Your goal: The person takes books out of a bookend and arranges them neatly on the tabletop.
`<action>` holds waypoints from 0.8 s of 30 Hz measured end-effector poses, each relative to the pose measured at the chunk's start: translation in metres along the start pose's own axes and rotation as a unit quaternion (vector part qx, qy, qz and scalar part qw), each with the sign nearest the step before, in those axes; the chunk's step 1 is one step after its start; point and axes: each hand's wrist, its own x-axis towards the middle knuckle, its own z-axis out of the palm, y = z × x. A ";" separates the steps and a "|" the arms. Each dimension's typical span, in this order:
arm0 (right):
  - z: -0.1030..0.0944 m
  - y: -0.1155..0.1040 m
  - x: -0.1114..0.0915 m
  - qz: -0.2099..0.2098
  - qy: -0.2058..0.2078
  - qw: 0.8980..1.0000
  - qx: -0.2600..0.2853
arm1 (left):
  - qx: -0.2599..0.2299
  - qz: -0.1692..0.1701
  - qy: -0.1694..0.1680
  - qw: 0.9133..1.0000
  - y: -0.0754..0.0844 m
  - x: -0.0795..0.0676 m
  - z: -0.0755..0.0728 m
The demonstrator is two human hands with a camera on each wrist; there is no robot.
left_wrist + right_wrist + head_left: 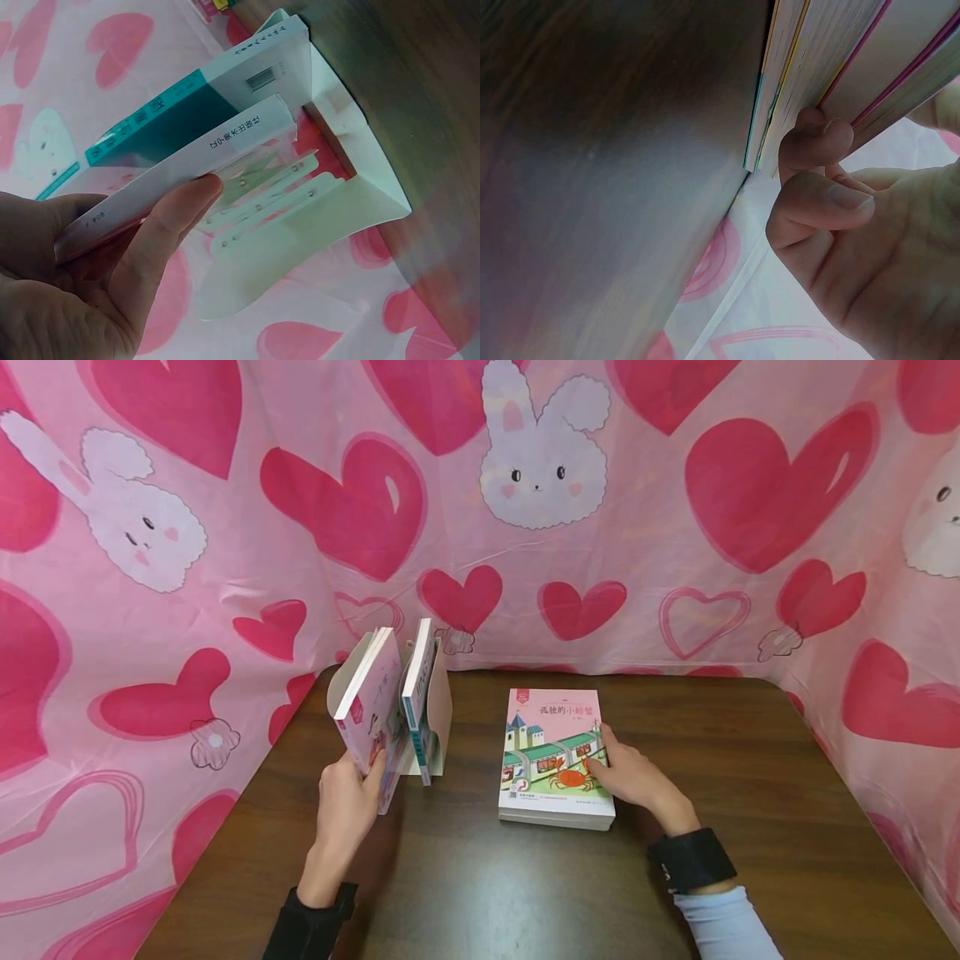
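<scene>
My left hand (348, 797) grips a thin pink book (375, 702) by its near edge, thumb on one cover and fingers behind the other. The book stands upright and slightly tilted among the panels of a pale bookend (441, 714). In the left wrist view, its white spine (180, 165) lies beside a teal-and-white book (169, 116) that stands in the bookend. My right hand (637, 781) holds the right edge of a pink book with a crab cover (551, 752), on top of a flat stack. Its thumb lies on the cover, and curled fingers (817, 202) are against the page edges.
Below the crab book, more books (787, 67) lie stacked on the dark wooden table (480, 885). A pink cloth with hearts and rabbits (645, 518) hangs around the table's back and sides. The bookend stands near the table's left back corner.
</scene>
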 end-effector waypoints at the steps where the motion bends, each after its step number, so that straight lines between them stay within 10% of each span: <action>1: 0.000 0.000 0.000 0.000 0.001 1.000 0.000 | 0.001 0.000 0.000 1.000 0.001 -0.001 -0.001; 24: 0.001 0.002 0.002 -0.006 0.002 1.000 0.011 | 0.012 -0.006 -0.003 1.000 0.011 -0.018 -0.016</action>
